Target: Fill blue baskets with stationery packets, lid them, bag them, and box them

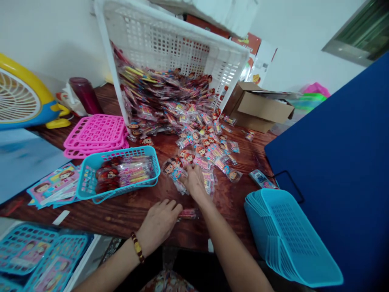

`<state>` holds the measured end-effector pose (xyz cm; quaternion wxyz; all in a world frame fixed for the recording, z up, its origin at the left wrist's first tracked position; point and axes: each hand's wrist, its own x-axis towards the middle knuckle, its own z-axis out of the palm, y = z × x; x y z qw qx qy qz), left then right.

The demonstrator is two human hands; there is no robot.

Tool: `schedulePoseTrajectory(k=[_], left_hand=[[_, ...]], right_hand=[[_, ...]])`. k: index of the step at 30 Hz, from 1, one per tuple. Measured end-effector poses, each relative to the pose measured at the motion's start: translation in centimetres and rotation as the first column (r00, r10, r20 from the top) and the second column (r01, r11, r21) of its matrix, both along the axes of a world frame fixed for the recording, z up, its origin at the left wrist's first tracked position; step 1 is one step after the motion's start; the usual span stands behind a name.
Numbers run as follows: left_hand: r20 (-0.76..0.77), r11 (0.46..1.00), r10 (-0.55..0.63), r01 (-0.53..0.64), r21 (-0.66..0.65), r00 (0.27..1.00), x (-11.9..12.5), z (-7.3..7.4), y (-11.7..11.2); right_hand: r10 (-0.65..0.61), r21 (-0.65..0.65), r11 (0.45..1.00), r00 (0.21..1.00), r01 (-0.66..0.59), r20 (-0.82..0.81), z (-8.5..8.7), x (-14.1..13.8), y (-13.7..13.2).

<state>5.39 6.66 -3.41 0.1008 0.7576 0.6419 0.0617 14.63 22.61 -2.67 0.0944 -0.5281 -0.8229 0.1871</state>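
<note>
My left hand (159, 221), with a beaded bracelet at the wrist, lies low over the front of the table. Its curled fingers are at the left end of a small stack of clear plastic packets (189, 213). Ahead of it, my right hand (194, 182) reaches into a spread of small cartoon-head packets (209, 150), fingers pinched at a packet whose edge they partly cover. To the left, a blue basket (118, 190) with its handle down holds rows of the same packets, heads to the left.
A tipped white crate (176, 30) spills packets at the back. Pink lattice lids (95, 136) and printed cards (54, 186) lie left, near a toy-like fan (21, 93). Nested blue baskets (291, 235) stand right, beside a blue panel (340, 162). A cardboard box (258, 107) sits behind.
</note>
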Motion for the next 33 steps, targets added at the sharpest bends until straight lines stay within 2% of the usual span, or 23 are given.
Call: schedulePoseTrajectory(k=[4,7,11,15,17,20,23,25,27,28,30,33], left_hand=[[0.005,1.0,0.001,-0.001,0.008,1.0,0.0,-0.2,-0.1],[0.01,1.0,-0.015,0.015,0.019,1.0,-0.1,-0.3,-0.2],[0.01,0.999,-0.034,0.034,0.02,0.999,-0.1,-0.2,-0.2],[-0.006,0.999,-0.034,0.034,0.025,0.999,0.0,-0.2,-0.4],[0.007,0.995,-0.054,0.053,0.088,0.999,0.2,-0.5,-0.3],[0.009,0.962,-0.058,0.054,0.268,0.998,0.6,-1.2,0.0],[-0.026,0.93,-0.05,0.056,0.364,0.998,0.9,-1.5,0.7],[-0.049,0.935,-0.063,0.076,0.347,0.997,1.0,-1.2,1.0],[-0.074,0.95,-0.07,0.089,0.301,0.995,1.1,-0.5,1.2],[-0.088,0.958,-0.071,0.092,0.273,0.994,1.2,-0.2,1.2],[-0.124,0.969,-0.075,0.102,0.227,0.989,1.3,0.4,1.2],[-0.158,0.973,-0.097,0.127,0.192,0.983,1.4,1.0,1.2]], right_hand=[[0.209,0.082,0.973,0.973,-0.217,0.101,0.3,0.5,-2.2],[0.313,0.051,0.948,0.949,-0.314,0.024,-0.1,1.2,-3.5],[0.328,-0.112,0.931,0.93,-0.349,-0.168,-0.7,3.0,-3.4],[0.317,-0.137,0.924,0.915,-0.357,-0.248,-0.5,5.0,-1.6],[0.326,-0.152,0.916,0.909,-0.371,-0.259,-0.2,5.6,-1.3],[0.331,-0.173,0.906,0.901,-0.387,-0.281,-0.1,6.2,-2.0],[0.33,-0.232,0.86,0.842,-0.455,-0.426,0.1,6.9,-3.5],[0.233,-0.336,0.813,0.794,-0.475,-0.561,0.3,7.7,-4.1],[0.048,-0.44,0.788,0.755,-0.431,-0.654,0.2,8.8,-4.4],[-0.063,-0.47,0.798,0.723,-0.378,-0.688,0.0,9.3,-4.4],[-0.272,-0.496,0.835,0.604,-0.24,-0.749,-0.9,10.1,-4.9],[-0.441,-0.523,0.846,0.414,-0.104,-0.796,-2.7,10.3,-6.6]])
